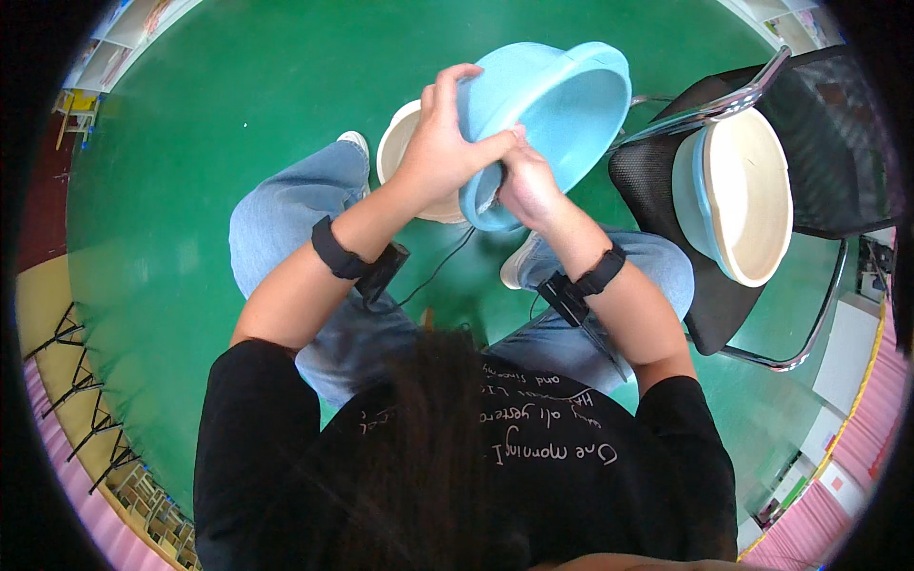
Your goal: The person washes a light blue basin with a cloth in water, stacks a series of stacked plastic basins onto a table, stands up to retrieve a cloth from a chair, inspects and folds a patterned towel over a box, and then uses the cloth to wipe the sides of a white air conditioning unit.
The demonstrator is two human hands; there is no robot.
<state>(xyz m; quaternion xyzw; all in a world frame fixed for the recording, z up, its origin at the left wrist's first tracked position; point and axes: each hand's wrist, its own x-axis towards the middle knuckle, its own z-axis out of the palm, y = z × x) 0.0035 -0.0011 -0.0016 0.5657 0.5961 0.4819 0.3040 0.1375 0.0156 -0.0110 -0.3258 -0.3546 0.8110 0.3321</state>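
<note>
A light blue plastic basin [581,133] is tilted on its side in front of me, its hollow facing right and toward me. My left hand [443,133] grips it, fingers spread over the outer wall and thumb hooked across the rim. Inside the near end of the basin is my right hand [529,186], its fingers curled down against the inner wall. A small whitish, crumpled-looking bit [488,190] shows beside those fingers; its kind is unclear. Behind my left hand and the blue basin, a cream basin [398,143] stands on the floor, partly hidden.
To the right, a black chair [657,181] with a chrome frame bears a cream basin [752,195] stacked with a blue basin [687,190]. Green floor [190,190] spreads around my legs. A dark cable [443,262] hangs between my knees. Shelves [109,48] stand at the far left.
</note>
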